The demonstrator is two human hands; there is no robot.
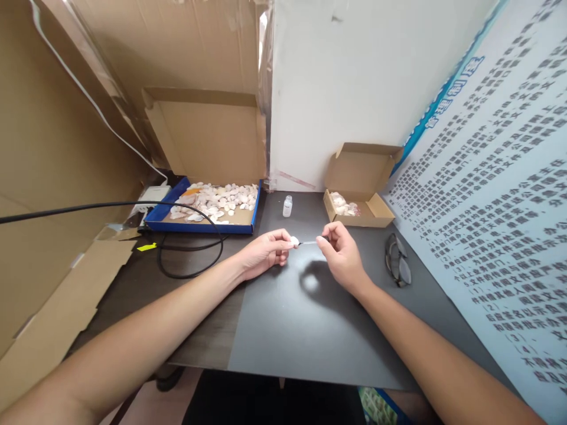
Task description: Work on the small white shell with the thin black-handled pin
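Note:
My left hand (268, 252) pinches a small white shell (295, 241) between thumb and fingertips, above the dark desk. In my right hand (341, 254) is a thin applicator brush (309, 242) with a black cap, gripped at the cap. Its dark tip points left and meets the edge of the shell, though actual contact is hard to make out. Beyond the hands stands a small clear glass bottle (287, 206) with a white label and no cap on it.
At the back left, a blue-edged cardboard box (204, 228) holds many shells. A smaller open box (361, 221) with shells stands back right. Glasses (397, 260) lie at the right. A black cable (190, 275) loops over the left of the desk (283, 330).

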